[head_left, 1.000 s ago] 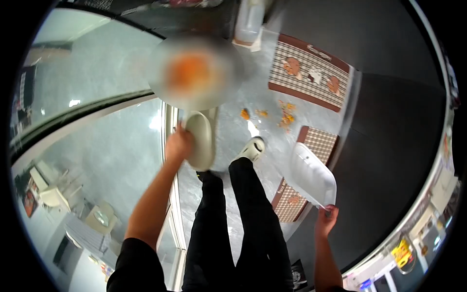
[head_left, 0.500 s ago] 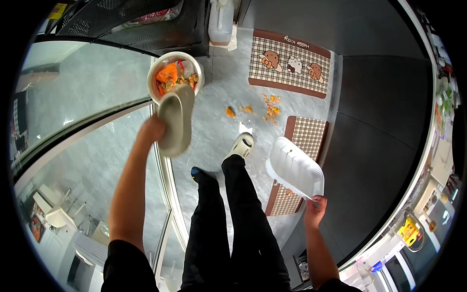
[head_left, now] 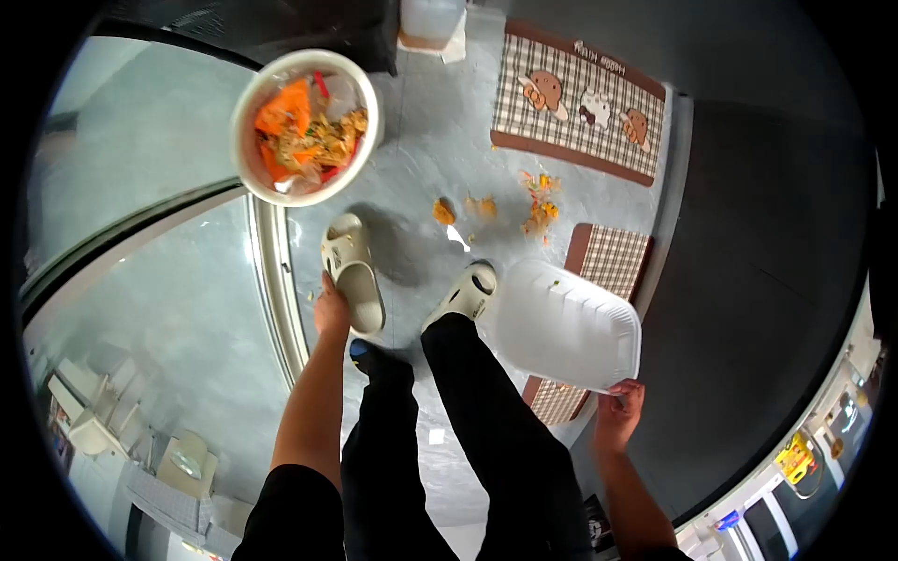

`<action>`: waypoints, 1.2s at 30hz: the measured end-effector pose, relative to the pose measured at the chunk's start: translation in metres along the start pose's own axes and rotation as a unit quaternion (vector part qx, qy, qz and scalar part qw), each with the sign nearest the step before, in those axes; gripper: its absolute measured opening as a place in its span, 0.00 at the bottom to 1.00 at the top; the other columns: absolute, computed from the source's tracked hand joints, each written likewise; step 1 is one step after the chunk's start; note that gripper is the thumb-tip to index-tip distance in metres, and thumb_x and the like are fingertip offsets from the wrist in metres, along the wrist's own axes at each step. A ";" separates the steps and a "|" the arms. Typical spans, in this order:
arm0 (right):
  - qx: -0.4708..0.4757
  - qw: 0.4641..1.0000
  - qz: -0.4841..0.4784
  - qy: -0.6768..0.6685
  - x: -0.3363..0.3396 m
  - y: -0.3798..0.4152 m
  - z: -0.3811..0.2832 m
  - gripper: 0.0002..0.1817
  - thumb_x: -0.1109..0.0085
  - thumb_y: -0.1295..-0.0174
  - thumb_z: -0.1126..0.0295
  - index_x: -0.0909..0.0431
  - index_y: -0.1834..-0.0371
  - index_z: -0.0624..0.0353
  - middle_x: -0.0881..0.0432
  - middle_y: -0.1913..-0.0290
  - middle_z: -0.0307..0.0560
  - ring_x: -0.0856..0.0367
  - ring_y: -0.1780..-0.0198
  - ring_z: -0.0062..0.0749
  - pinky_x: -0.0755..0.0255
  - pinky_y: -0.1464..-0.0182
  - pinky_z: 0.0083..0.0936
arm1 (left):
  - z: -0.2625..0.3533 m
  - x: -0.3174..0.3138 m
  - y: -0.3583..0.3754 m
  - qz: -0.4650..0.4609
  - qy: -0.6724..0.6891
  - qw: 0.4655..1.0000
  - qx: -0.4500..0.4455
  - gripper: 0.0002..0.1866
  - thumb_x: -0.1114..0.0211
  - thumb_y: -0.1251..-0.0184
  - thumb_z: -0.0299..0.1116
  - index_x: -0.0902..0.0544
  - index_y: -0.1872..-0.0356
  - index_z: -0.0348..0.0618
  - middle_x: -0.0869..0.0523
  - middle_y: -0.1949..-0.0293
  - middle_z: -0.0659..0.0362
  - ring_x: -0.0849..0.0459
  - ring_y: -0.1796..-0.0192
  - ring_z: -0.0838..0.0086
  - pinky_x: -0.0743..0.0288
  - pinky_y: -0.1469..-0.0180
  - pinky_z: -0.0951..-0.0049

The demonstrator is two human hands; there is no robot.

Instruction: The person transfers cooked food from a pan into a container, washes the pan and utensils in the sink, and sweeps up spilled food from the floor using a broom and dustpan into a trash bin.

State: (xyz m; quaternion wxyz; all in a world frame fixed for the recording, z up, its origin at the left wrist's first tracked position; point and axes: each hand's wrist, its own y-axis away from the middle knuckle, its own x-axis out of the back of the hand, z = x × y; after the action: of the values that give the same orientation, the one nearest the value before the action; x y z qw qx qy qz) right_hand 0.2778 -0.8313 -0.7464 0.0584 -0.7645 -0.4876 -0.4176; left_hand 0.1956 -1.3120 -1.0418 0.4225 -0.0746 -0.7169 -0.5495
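Observation:
A light beige clog [head_left: 354,271] is in my left hand [head_left: 331,309], fingers on its left side, its opening facing up. Just below it is my foot in a dark sock with a blue toe [head_left: 361,352]. The other foot wears a matching clog [head_left: 465,294]. My right hand [head_left: 621,411] pinches the lower right corner of a white plastic tray [head_left: 566,327], which has a small speck inside. Orange food scraps [head_left: 540,208] lie on the grey floor above the tray.
A round white bin [head_left: 371,117] with orange scraps and plastic inside stands at the upper left. Checked mats [head_left: 578,101] lie beside the dark cabinets [head_left: 758,271]. A glass door's track [head_left: 279,280] runs along the left. A container [head_left: 430,21] stands at the top.
My left hand has brought the clog down and away from the bin, turning its opening upward. The tray has tipped flatter and shifted slightly. The view has moved closer to the bin.

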 end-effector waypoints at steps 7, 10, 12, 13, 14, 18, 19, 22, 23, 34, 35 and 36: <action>-0.024 0.998 0.021 0.051 -0.008 -0.015 0.042 0.16 0.39 0.46 0.92 0.29 0.64 0.58 0.32 0.52 0.40 0.28 0.50 0.24 0.27 0.54 0.18 | 0.016 -0.049 -0.021 0.101 0.142 0.983 -0.057 0.37 0.39 0.37 0.29 0.41 0.25 0.42 0.24 0.40 0.37 0.24 0.39 0.44 0.27 0.39 0.48; -0.039 0.997 0.042 0.050 -0.009 -0.016 0.063 0.16 0.39 0.46 0.92 0.29 0.64 0.57 0.32 0.53 0.40 0.29 0.50 0.24 0.27 0.55 0.18 | 0.096 0.005 -0.001 0.151 0.093 0.959 -0.220 0.37 0.35 0.46 0.25 0.31 0.30 0.49 0.28 0.34 0.44 0.27 0.35 0.46 0.32 0.33 0.51; -0.035 0.997 0.044 0.055 -0.011 -0.019 0.072 0.16 0.38 0.45 0.91 0.27 0.64 0.55 0.32 0.51 0.39 0.28 0.50 0.23 0.28 0.59 0.18 | 0.154 0.004 -0.012 0.133 0.015 0.916 -0.379 0.37 0.37 0.45 0.23 0.29 0.29 0.53 0.30 0.30 0.49 0.30 0.31 0.53 0.37 0.28 0.54; -0.043 0.997 0.040 0.052 -0.012 -0.021 0.074 0.16 0.39 0.46 0.91 0.27 0.64 0.55 0.33 0.51 0.40 0.28 0.49 0.24 0.26 0.57 0.20 | 0.182 -0.003 -0.025 0.166 -0.063 0.880 -0.440 0.31 0.39 0.40 0.25 0.27 0.32 0.53 0.31 0.29 0.51 0.32 0.28 0.55 0.40 0.26 0.52; -0.050 0.997 0.036 0.051 -0.012 -0.023 0.075 0.16 0.39 0.46 0.92 0.27 0.64 0.56 0.33 0.50 0.40 0.28 0.48 0.24 0.23 0.55 0.21 | 0.200 -0.014 -0.043 0.166 -0.059 0.879 -0.444 0.31 0.39 0.40 0.25 0.27 0.32 0.53 0.31 0.29 0.51 0.32 0.28 0.55 0.40 0.26 0.52; -0.050 0.998 0.038 0.031 -0.010 -0.031 0.079 0.16 0.41 0.47 0.93 0.28 0.64 0.58 0.34 0.49 0.42 0.27 0.46 0.26 0.21 0.50 0.24 | 0.246 -0.046 -0.086 0.156 -0.195 0.844 -0.475 0.23 0.37 0.39 0.30 0.23 0.39 0.53 0.27 0.35 0.54 0.29 0.32 0.58 0.38 0.28 0.51; -0.050 0.998 0.032 0.029 -0.009 -0.033 0.082 0.17 0.41 0.47 0.94 0.28 0.63 0.58 0.35 0.49 0.42 0.26 0.46 0.27 0.20 0.47 0.26 | 0.248 -0.045 -0.090 0.104 -0.240 0.849 -0.458 0.24 0.33 0.41 0.32 0.23 0.41 0.54 0.25 0.37 0.55 0.28 0.33 0.59 0.37 0.30 0.52; -0.062 0.997 0.030 0.017 -0.013 -0.033 0.087 0.17 0.40 0.48 0.94 0.27 0.62 0.59 0.35 0.48 0.43 0.25 0.45 0.28 0.20 0.46 0.27 | 0.229 -0.041 -0.092 0.118 -0.190 0.876 -0.428 0.21 0.31 0.43 0.32 0.21 0.46 0.52 0.21 0.42 0.56 0.25 0.37 0.60 0.34 0.34 0.55; -0.069 0.997 0.034 0.014 -0.014 -0.032 0.086 0.17 0.40 0.48 0.94 0.26 0.62 0.59 0.35 0.48 0.43 0.25 0.45 0.28 0.21 0.46 0.26 | 0.227 -0.025 -0.079 0.117 -0.197 0.874 -0.429 0.21 0.31 0.43 0.32 0.21 0.46 0.52 0.21 0.42 0.56 0.25 0.37 0.60 0.34 0.34 0.55; 0.200 0.974 -0.025 0.098 -0.115 -0.146 0.026 0.16 0.31 0.55 0.86 0.22 0.64 0.57 0.27 0.53 0.52 0.25 0.46 0.49 0.29 0.43 0.37 | 0.155 0.261 -0.021 0.449 0.002 0.848 -0.284 0.31 0.28 0.42 0.33 0.25 0.36 0.43 0.19 0.43 0.50 0.24 0.39 0.52 0.33 0.36 0.53; 0.245 0.963 -0.024 0.108 -0.135 -0.170 0.018 0.15 0.31 0.55 0.85 0.21 0.65 0.57 0.26 0.54 0.51 0.25 0.47 0.48 0.28 0.44 0.37 | 0.150 0.261 -0.024 0.453 0.000 0.846 -0.281 0.31 0.28 0.42 0.33 0.25 0.36 0.43 0.19 0.43 0.50 0.24 0.39 0.52 0.33 0.36 0.53; 0.290 0.950 -0.022 0.116 -0.156 -0.196 0.011 0.15 0.31 0.55 0.84 0.21 0.65 0.57 0.25 0.55 0.50 0.25 0.48 0.48 0.28 0.45 0.37 | 0.145 0.259 -0.028 0.428 0.018 0.860 -0.277 0.32 0.29 0.41 0.32 0.27 0.34 0.43 0.21 0.41 0.49 0.26 0.37 0.51 0.35 0.33 0.52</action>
State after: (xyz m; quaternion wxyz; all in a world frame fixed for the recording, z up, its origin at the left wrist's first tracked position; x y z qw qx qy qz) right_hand 0.1007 -0.8334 -0.9244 0.3243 -0.6498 -0.5942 -0.3457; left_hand -0.0601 -1.2922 -0.8895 0.5911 -0.4778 -0.4251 -0.4916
